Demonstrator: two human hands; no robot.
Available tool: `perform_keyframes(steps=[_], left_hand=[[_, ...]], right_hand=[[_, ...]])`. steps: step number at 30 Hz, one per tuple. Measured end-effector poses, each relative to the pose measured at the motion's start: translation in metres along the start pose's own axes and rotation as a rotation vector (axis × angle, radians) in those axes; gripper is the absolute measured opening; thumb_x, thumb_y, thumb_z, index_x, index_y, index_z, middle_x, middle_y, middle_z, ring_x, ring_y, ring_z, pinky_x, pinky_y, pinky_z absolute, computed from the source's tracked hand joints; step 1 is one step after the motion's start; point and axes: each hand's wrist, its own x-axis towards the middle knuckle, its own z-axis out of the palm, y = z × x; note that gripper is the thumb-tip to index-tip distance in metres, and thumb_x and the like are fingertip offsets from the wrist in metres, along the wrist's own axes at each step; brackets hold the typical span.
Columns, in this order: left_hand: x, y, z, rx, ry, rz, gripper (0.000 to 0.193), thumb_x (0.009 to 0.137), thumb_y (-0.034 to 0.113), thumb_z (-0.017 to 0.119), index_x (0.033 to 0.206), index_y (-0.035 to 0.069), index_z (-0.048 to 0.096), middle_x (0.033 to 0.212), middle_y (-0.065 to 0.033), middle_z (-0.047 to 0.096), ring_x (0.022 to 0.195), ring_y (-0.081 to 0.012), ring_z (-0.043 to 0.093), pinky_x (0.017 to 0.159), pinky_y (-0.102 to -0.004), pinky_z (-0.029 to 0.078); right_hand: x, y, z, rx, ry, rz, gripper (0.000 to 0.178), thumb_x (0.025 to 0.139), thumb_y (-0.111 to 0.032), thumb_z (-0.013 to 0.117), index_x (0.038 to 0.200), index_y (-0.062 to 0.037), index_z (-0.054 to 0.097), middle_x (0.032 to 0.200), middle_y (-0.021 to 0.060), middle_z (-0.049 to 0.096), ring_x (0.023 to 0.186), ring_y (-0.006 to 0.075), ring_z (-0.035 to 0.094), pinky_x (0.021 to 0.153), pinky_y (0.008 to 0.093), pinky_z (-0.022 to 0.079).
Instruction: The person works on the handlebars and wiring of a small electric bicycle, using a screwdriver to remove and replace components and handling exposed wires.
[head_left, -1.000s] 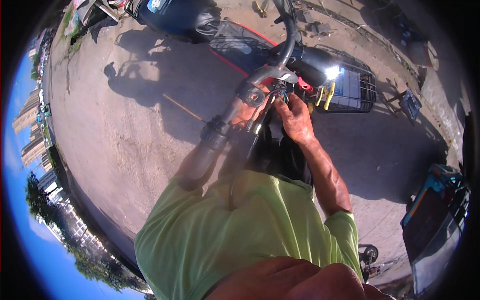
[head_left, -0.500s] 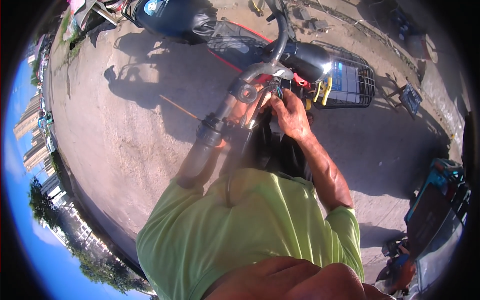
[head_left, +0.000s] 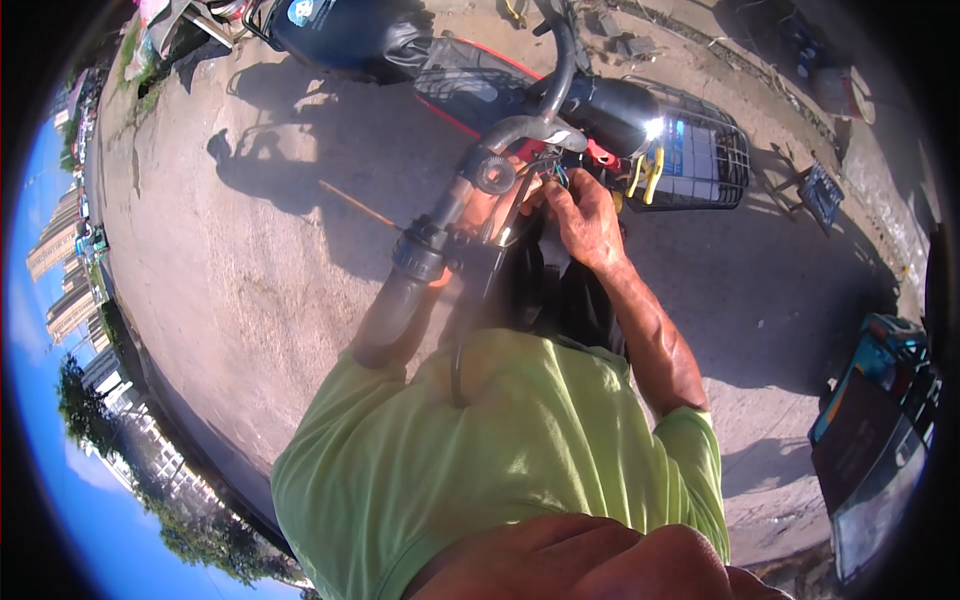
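A dark handlebar (head_left: 512, 130) with a round grip (head_left: 392, 305) curves over my hands. Under its bend sit thin coloured wires (head_left: 558, 178), some blue-green. My right hand (head_left: 592, 222) is closed on these wires, thumb and fingers pinched together. From the other side my left hand (head_left: 482, 212) reaches in behind the bar, its fingertips meeting the right ones at the wires. Much of the left hand is hidden by the handlebar and a brake lever. What the pinched fingertips hold exactly is too small to make out.
Pliers with yellow handles (head_left: 653, 178) hang at a black wire basket (head_left: 738, 172) right of my hands. Beyond the bar stands a two-wheeler with a dark seat (head_left: 350, 40). A small stool (head_left: 822, 198) is at the right. A thin brown stick (head_left: 358, 204) juts out left of the bar.
My right hand has shifted slightly to the right, with its fingers curled a little differently at the wires. The left hand stays behind the handlebar.
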Motion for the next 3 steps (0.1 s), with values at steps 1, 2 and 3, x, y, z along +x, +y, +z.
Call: perform_keyframes(steps=[1, 2, 3], left_hand=[[-0.0002, -0.0011, -0.0006, 0.016, 0.001, 0.003, 0.072, 0.096, 0.051, 0.064, 0.145, 0.0, 0.051, 0.102, -0.012, 0.066, 0.083, -0.0196, 0.063, 0.07, -0.0333, 0.051], [-0.0011, -0.0029, -0.0011, 0.03, 0.0, 0.013, 0.074, 0.096, 0.053, 0.064, 0.146, 0.0, 0.05, 0.101, -0.0121, 0.066, 0.082, -0.0198, 0.063, 0.069, -0.0333, 0.051], [-0.0024, -0.0041, -0.0017, 0.03, 0.002, 0.012, 0.074, 0.096, 0.053, 0.064, 0.146, 0.0, 0.05, 0.101, -0.0121, 0.066, 0.082, -0.0198, 0.063, 0.069, -0.0333, 0.051]], right_hand=[[0.0004, 0.0011, 0.0012, 0.013, 0.0, 0.002, 0.035, 0.098, -0.03, 0.066, 0.099, 0.0054, 0.064, 0.082, 0.0186, 0.072, 0.078, 0.0273, 0.07, 0.074, 0.0406, 0.054], [-0.0001, 0.0015, 0.0018, -0.008, 0.009, -0.005, 0.036, 0.098, -0.03, 0.066, 0.098, 0.0053, 0.064, 0.082, 0.0186, 0.072, 0.077, 0.0282, 0.07, 0.073, 0.0408, 0.054], [-0.0007, 0.0008, 0.0022, -0.029, 0.019, -0.012, 0.036, 0.099, -0.031, 0.066, 0.098, 0.0052, 0.063, 0.082, 0.0186, 0.072, 0.077, 0.0291, 0.07, 0.073, 0.041, 0.054]])
